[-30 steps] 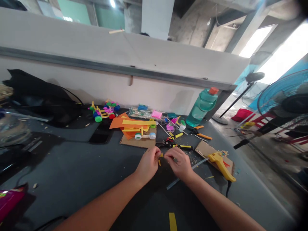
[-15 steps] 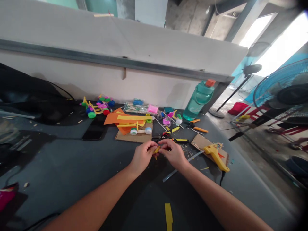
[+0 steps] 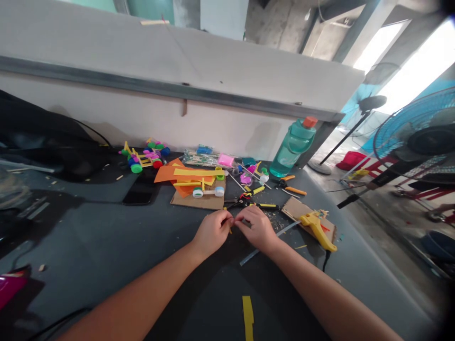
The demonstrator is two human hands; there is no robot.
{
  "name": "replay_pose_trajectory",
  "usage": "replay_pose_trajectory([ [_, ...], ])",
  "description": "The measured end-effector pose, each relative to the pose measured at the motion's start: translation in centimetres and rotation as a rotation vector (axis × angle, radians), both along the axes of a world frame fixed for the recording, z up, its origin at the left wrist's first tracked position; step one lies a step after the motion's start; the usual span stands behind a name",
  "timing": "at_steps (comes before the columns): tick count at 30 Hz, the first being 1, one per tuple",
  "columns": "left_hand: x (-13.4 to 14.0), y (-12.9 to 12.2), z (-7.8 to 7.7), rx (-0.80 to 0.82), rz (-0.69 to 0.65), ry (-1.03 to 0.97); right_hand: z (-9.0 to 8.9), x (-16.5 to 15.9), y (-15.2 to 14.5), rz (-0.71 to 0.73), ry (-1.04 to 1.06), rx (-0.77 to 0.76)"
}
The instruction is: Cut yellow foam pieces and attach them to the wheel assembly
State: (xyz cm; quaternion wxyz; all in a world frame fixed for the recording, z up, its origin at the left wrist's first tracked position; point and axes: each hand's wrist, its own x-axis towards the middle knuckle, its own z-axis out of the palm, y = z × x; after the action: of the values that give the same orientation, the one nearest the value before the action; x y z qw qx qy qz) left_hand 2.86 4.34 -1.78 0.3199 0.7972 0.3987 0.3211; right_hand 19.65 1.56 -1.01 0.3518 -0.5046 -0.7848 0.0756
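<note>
Over the dark table, my left hand (image 3: 212,232) and my right hand (image 3: 258,228) meet at the fingertips. Both are closed in a pinch on a small yellow paper piece (image 3: 231,231), mostly hidden by the fingers. Just beyond them lie scissors (image 3: 245,199) and a black-and-yellow tool (image 3: 266,206). A clear glue stick (image 3: 250,257) lies below my right wrist. The yellow glue gun (image 3: 318,230) rests on cardboard to the right. A yellow paper strip (image 3: 248,317) lies nearest to me, between my forearms.
At the back are orange and yellow paper sheets (image 3: 163,174), a bottle-cap wheel pair (image 3: 219,192), and colourful wheeled models (image 3: 136,167). A green bottle (image 3: 292,149) stands near orange-handled pliers (image 3: 296,191). A phone (image 3: 138,192) lies left; a fan (image 3: 423,137) stands at far right.
My fingertips have drawn closer together, and less of the yellow paper piece shows between them. The things on the table have stayed in place.
</note>
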Motion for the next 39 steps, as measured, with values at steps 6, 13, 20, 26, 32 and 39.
replay_pose_trajectory([
  [6, -0.2, 0.5, -0.5, -0.009, 0.087, 0.016, 0.7, -0.1, -0.5, 0.009, -0.167, 0.104],
  [13, -0.5, 1.2, -0.6, 0.147, 0.242, -0.014, 0.0, 2.0, 2.1, -0.141, -0.139, -0.041],
  [20, -0.7, 1.5, -0.6, 0.148, 0.243, -0.048, 1.1, 2.4, 3.9, -0.102, -0.315, -0.101],
  [26, -0.5, 0.9, -0.2, 0.145, 0.142, 0.043, 2.7, 3.6, 5.7, -0.218, -0.347, -0.169],
  [32, -0.4, 1.3, -1.2, 0.067, 0.195, -0.102, 2.5, 3.9, 8.1, -0.273, -0.320, -0.160],
  [39, -0.4, 1.2, -1.2, 0.041, 0.175, -0.131, 2.2, 2.5, 11.0, -0.185, -0.370, -0.137],
])
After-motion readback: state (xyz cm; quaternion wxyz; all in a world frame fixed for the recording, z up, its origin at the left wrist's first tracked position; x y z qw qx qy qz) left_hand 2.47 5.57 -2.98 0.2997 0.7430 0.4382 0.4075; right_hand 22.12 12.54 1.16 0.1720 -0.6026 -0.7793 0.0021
